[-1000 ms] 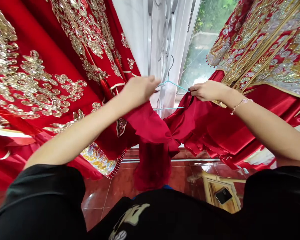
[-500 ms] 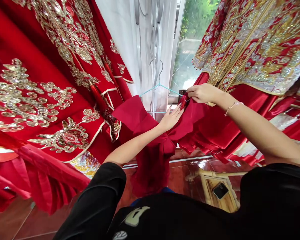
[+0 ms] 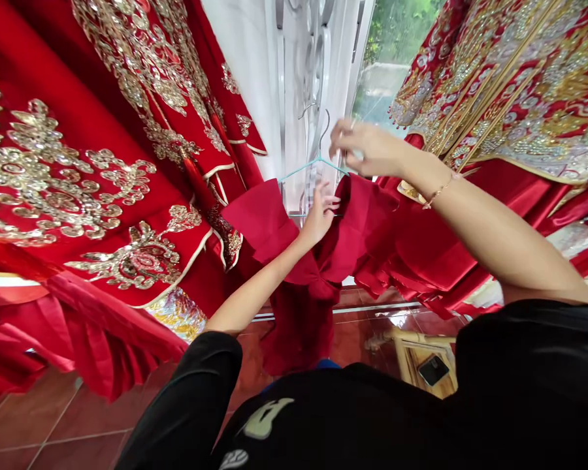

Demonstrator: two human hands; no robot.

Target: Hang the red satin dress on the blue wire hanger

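Observation:
A plain dark-red dress hangs in front of me, its wide collar spread over a thin light-blue hanger with a metal hook. My left hand is at the dress's neckline, fingers apart and slightly curled, just below the hanger's top; whether it touches the cloth I cannot tell. Up beside the hanger's hook is my right hand, clear of the dress, fingers loosely bent and somewhat blurred, nothing seen in them. A bracelet circles the right wrist.
Red garments with gold beading hang close on the left. More beaded red garments hang on the right. Behind the hanger are a white curtain, metal scrollwork and a window. A phone lies on a wooden stool at lower right.
My right hand has let go of the dress's right shoulder and risen toward the hook. My left hand has shifted left from that shoulder to the neckline. The right shoulder now lies over the hanger.

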